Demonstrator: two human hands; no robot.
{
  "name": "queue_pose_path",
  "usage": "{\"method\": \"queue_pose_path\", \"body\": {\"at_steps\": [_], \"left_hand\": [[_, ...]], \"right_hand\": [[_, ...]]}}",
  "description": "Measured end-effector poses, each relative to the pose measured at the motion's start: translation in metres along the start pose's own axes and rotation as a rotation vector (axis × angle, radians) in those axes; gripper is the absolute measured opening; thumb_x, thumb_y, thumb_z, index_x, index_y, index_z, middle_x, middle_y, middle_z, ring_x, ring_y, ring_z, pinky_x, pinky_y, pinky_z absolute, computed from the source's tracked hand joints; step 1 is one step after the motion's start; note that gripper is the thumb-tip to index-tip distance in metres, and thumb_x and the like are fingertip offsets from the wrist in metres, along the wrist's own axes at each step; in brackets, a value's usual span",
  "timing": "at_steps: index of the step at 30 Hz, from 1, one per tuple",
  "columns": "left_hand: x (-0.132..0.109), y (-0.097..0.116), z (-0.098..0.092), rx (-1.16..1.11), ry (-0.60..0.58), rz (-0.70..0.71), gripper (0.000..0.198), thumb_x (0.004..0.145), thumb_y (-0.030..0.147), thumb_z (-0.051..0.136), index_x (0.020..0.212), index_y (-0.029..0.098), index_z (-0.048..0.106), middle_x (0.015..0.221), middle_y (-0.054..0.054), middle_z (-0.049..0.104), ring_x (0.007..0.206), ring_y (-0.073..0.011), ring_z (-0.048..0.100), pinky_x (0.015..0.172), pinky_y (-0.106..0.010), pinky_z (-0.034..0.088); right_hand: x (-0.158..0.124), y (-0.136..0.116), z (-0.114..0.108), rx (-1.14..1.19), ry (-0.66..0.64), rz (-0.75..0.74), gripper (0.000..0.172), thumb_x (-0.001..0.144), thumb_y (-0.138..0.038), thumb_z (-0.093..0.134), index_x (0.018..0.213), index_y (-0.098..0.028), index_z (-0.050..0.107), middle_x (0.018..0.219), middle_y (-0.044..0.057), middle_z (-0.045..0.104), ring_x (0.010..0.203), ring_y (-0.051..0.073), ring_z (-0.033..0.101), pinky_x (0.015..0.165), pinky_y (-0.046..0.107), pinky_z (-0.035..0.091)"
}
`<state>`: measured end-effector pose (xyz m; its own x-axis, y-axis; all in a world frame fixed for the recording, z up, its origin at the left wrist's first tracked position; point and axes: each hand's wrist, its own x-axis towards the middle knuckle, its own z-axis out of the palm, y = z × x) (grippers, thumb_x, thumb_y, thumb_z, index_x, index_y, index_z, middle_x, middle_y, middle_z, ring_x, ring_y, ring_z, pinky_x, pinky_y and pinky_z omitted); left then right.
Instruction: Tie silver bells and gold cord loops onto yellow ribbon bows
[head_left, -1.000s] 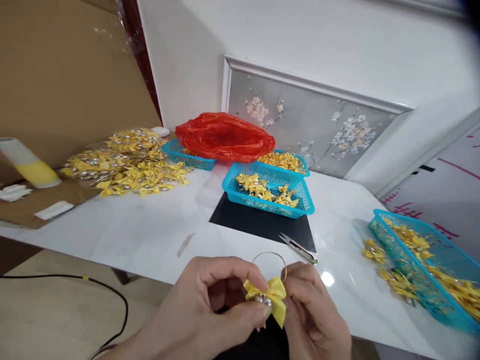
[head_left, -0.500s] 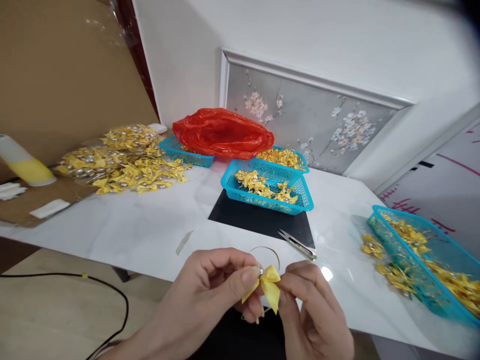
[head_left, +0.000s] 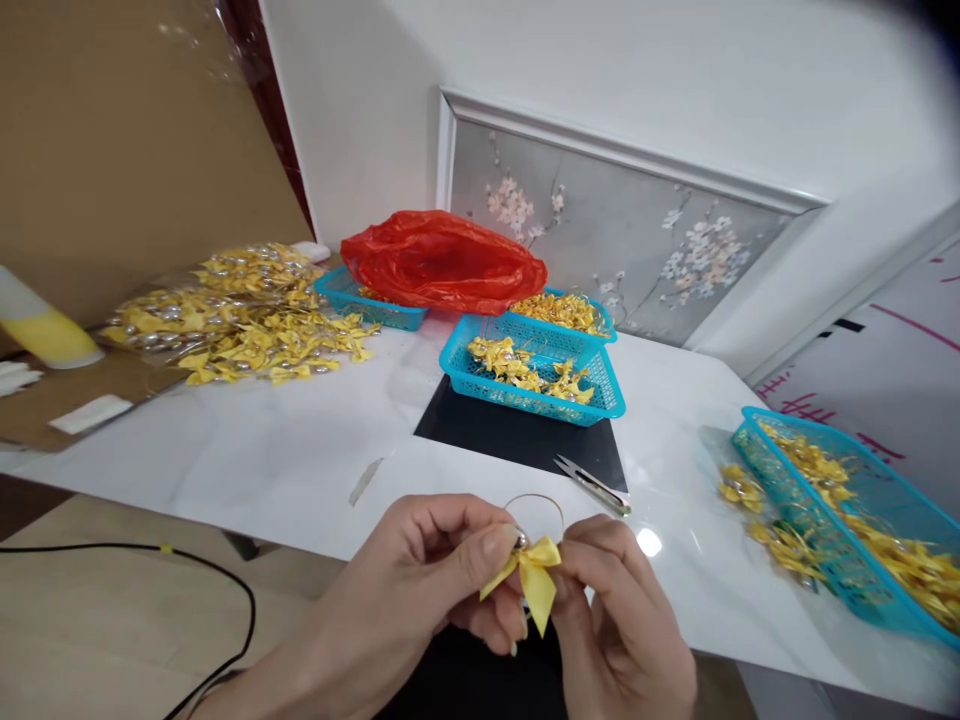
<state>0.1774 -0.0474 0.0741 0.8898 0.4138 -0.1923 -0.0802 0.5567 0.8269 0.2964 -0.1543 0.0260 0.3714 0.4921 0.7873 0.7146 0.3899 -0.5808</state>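
- Bow (head_left: 537,582) is sitting on near side of mid basket (head_left: 517,398), looking tied w/ bead (head_left: 520,538).
- Wire loop (head_left: 534,495) is arcing loose, prob. the part left.
- L hand (head_left: 431,565) is pinching bow by bead, nearly closed.
- R hand (head_left: 628,590) is pinching bow's opp. edge.
- Similar pcs. (head_left: 511,362) are lying in basket, seemingly done.

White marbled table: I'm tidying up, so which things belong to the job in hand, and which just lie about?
Likely the job's:
yellow ribbon bow with silvery bead, between left hand and right hand
thin gold-coloured loop
silver metal snips
blue plastic mesh basket of yellow bows

Probably just lying about:
crumpled red plastic bag
white-and-yellow cylinder
small greyish strip
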Motion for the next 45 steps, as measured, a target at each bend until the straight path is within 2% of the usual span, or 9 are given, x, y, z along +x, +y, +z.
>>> {"method": "queue_pose_path", "body": {"at_steps": [9, 13, 17, 24, 28, 33, 37, 45], "left_hand": [[0.001, -0.001, 0.001, -0.054, -0.014, -0.052, 0.024, 0.082, 0.033, 0.076, 0.074, 0.011, 0.075, 0.058, -0.003, 0.071, 0.050, -0.0062, 0.062, 0.049, -0.011, 0.052], [0.000, -0.001, 0.002, -0.051, -0.011, -0.066, 0.025, 0.081, 0.035, 0.077, 0.075, 0.010, 0.075, 0.057, -0.003, 0.070, 0.049, -0.0059, 0.062, 0.048, -0.011, 0.053], [0.001, 0.000, 0.004, -0.016, -0.008, -0.037, 0.026, 0.082, 0.036, 0.075, 0.076, 0.010, 0.074, 0.057, -0.001, 0.069, 0.048, -0.0060, 0.063, 0.049, -0.011, 0.054], [0.000, 0.003, 0.003, 0.046, 0.010, -0.001, 0.026, 0.082, 0.037, 0.076, 0.078, 0.012, 0.073, 0.059, 0.000, 0.070, 0.051, -0.0074, 0.066, 0.049, -0.011, 0.054], [0.000, 0.003, 0.004, 0.082, 0.015, 0.004, 0.027, 0.081, 0.039, 0.076, 0.077, 0.012, 0.072, 0.059, 0.000, 0.070, 0.051, -0.0074, 0.066, 0.049, -0.011, 0.054], [0.000, 0.001, 0.005, 0.096, 0.020, 0.009, 0.028, 0.081, 0.039, 0.076, 0.079, 0.012, 0.072, 0.060, 0.000, 0.070, 0.052, -0.0080, 0.066, 0.051, -0.013, 0.055], [0.001, 0.000, 0.005, 0.100, 0.026, -0.001, 0.028, 0.082, 0.039, 0.075, 0.079, 0.011, 0.072, 0.061, 0.000, 0.070, 0.052, -0.0084, 0.067, 0.051, -0.013, 0.055], [-0.001, 0.002, 0.004, 0.119, 0.026, 0.024, 0.027, 0.081, 0.038, 0.075, 0.078, 0.012, 0.071, 0.061, 0.000, 0.070, 0.053, -0.0082, 0.066, 0.052, -0.014, 0.054]], "right_hand": [[0.001, -0.008, 0.007, -0.009, 0.116, 0.057, 0.026, 0.088, 0.004, 0.048, 0.088, -0.018, 0.061, 0.078, 0.001, 0.050, 0.071, 0.013, 0.052, 0.058, 0.025, 0.043], [-0.001, -0.005, 0.005, 0.020, 0.028, 0.055, 0.024, 0.089, 0.002, 0.049, 0.089, -0.019, 0.060, 0.081, 0.002, 0.051, 0.075, 0.015, 0.054, 0.060, 0.027, 0.045], [-0.005, -0.004, 0.003, 0.063, 0.070, 0.107, 0.026, 0.090, 0.003, 0.050, 0.094, -0.019, 0.064, 0.082, 0.003, 0.051, 0.077, 0.016, 0.053, 0.062, 0.028, 0.044], [-0.007, 0.007, -0.004, 0.034, -0.031, -0.060, 0.041, 0.084, 0.010, 0.051, 0.111, -0.019, 0.064, 0.082, 0.003, 0.048, 0.075, 0.016, 0.054, 0.060, 0.030, 0.047], [-0.007, 0.011, -0.007, 0.029, -0.019, -0.089, 0.046, 0.083, 0.010, 0.051, 0.115, -0.020, 0.062, 0.083, 0.003, 0.049, 0.072, 0.016, 0.053, 0.056, 0.029, 0.047], [-0.005, 0.009, -0.007, -0.019, -0.063, -0.065, 0.037, 0.084, 0.008, 0.052, 0.107, -0.019, 0.063, 0.082, 0.003, 0.051, 0.072, 0.015, 0.056, 0.058, 0.028, 0.049], [-0.006, 0.008, -0.007, -0.017, -0.040, -0.053, 0.034, 0.085, 0.006, 0.053, 0.104, -0.019, 0.064, 0.082, 0.003, 0.053, 0.073, 0.016, 0.057, 0.058, 0.028, 0.050], [-0.008, 0.012, -0.010, 0.005, -0.060, -0.101, 0.050, 0.083, 0.010, 0.052, 0.122, -0.020, 0.061, 0.082, 0.003, 0.049, 0.070, 0.015, 0.054, 0.053, 0.028, 0.048]]}}
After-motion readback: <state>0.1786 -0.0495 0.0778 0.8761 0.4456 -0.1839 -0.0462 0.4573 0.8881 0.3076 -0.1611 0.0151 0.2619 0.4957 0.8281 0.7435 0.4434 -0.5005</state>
